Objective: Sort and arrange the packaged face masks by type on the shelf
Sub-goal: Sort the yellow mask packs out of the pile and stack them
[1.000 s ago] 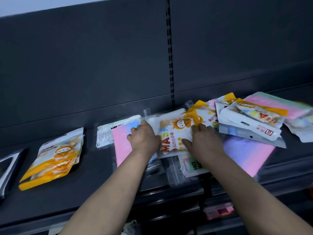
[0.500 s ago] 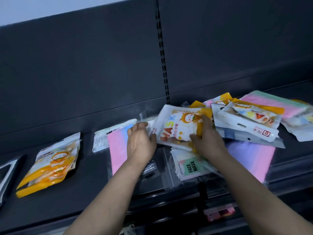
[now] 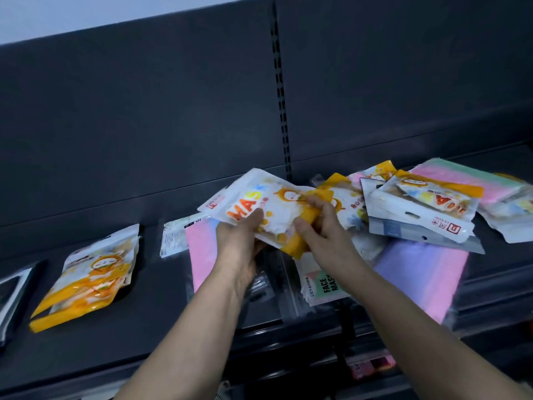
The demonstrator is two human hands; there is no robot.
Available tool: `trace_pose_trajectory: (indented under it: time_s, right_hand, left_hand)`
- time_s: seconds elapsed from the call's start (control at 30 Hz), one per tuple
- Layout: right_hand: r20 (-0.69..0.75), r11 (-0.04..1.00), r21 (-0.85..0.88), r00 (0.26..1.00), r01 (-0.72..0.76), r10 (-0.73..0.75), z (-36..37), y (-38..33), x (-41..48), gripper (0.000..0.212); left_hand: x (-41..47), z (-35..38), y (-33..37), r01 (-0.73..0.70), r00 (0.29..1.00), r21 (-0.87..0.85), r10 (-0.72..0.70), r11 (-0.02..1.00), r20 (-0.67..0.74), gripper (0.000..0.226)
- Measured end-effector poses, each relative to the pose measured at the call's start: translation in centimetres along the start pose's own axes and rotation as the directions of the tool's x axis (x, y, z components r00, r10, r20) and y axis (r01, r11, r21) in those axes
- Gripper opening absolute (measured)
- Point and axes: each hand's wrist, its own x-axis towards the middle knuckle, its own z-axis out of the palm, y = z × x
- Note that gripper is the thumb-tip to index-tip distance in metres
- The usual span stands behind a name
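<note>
Both hands hold a white and orange cartoon mask pack (image 3: 268,209) lifted above the dark shelf (image 3: 144,336). My left hand (image 3: 239,241) grips its lower left edge; my right hand (image 3: 320,229) pinches its orange right end. A small stack of the same orange packs (image 3: 86,275) lies at the left. More orange cartoon packs (image 3: 427,203) lie jumbled at the right. Pink packs (image 3: 202,249) and a pink-purple pack (image 3: 424,275) lie under my hands, beside a green "FACE MASK" pack (image 3: 320,287).
A pink-green pack (image 3: 473,180) lies at the far right rear. A dark-framed item (image 3: 11,295) sits at the left edge. The shelf's dark back panel (image 3: 173,111) rises behind. A lower shelf holds a pink item (image 3: 372,366).
The cartoon mask pack has been lifted off the pile and tilted up. My left hand moved from the pink pack onto the lifted pack's edge. The camera view shifted left.
</note>
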Motion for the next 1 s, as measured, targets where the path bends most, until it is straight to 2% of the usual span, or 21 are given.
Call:
trace_pose_trajectory:
  time_s: [0.03,0.1,0.17,0.23,0.3,0.37,0.47,0.5,0.6,0.67,0.8,0.87,0.93,1.0]
  right_hand:
    - [0.004,0.998,-0.068,1.0,0.009,-0.009,-0.2,0.3,0.0,0.046]
    - [-0.041,0.934,-0.354,0.996,0.055,-0.074,-1.3,0.7,0.3,0.053]
    - [-0.033,0.723,-0.689,0.993,0.06,-0.114,-2.3,1.2,1.1,0.057]
    - [0.004,0.515,-0.857,0.998,-0.026,0.058,-2.7,1.5,2.2,0.065]
    - [0.015,0.431,-0.899,0.979,-0.076,0.204,-2.9,1.6,3.2,0.068]
    - [0.058,0.45,-0.892,0.979,-0.038,0.197,-2.4,1.4,3.7,0.063]
    - [0.155,0.567,-0.819,0.985,0.088,0.071,-0.5,1.1,3.4,0.059]
    - [0.165,0.557,-0.822,0.986,0.115,0.039,0.3,1.3,3.1,0.064]
    - [0.105,0.405,-0.91,0.994,0.087,0.022,1.6,1.5,3.3,0.082]
    - [0.102,0.34,-0.936,0.995,0.089,0.021,2.1,1.4,3.8,0.074]
    - [0.259,0.438,-0.868,0.966,0.235,-0.005,1.9,0.9,4.2,0.057]
    - [0.296,0.404,-0.872,0.955,0.277,-0.016,0.7,0.4,4.0,0.049]
    - [0.246,0.45,-0.859,0.968,0.245,-0.058,-0.4,0.4,3.9,0.044]
    - [0.124,0.605,-0.778,0.985,0.171,-0.119,-0.6,0.5,3.7,0.041]
  left_hand:
    - [0.1,-0.4,0.3,-0.043,0.997,0.038,0.046,0.998,-0.066,0.027]
    - [0.3,-1.3,1.0,-0.117,0.981,0.112,0.133,0.987,-0.14,0.024]
    - [0.5,-2.5,1.6,-0.156,0.97,0.19,0.186,0.969,-0.155,0.017]
    - [0.7,-3.7,1.9,-0.18,0.961,0.272,0.228,0.945,-0.158,0.016]
    - [0.9,-4.5,2.1,-0.189,0.953,0.3,0.248,0.935,-0.173,0.02]
    - [1.0,-5.2,2.3,-0.199,0.948,0.283,0.257,0.938,-0.186,0.02]
    - [1.3,-6.3,2.6,-0.224,0.928,0.242,0.283,0.944,-0.244,0.019]
    - [1.6,-6.8,2.8,-0.235,0.918,0.223,0.291,0.946,-0.27,0.019]
    - [2.4,-8.2,3.4,-0.261,0.899,0.176,0.305,0.949,-0.313,0.015]
    - [2.5,-8.8,3.8,-0.263,0.898,0.174,0.306,0.949,-0.315,0.016]
    - [2.3,-9.2,3.6,-0.273,0.902,0.178,0.316,0.945,-0.293,0.014]
    - [2.2,-9.3,3.3,-0.269,0.903,0.181,0.313,0.946,-0.294,0.014]
    - [2.4,-9.4,3.1,-0.265,0.904,0.179,0.309,0.947,-0.295,0.016]
    - [2.5,-9.2,3.1,-0.253,0.91,0.179,0.297,0.951,-0.29,0.017]
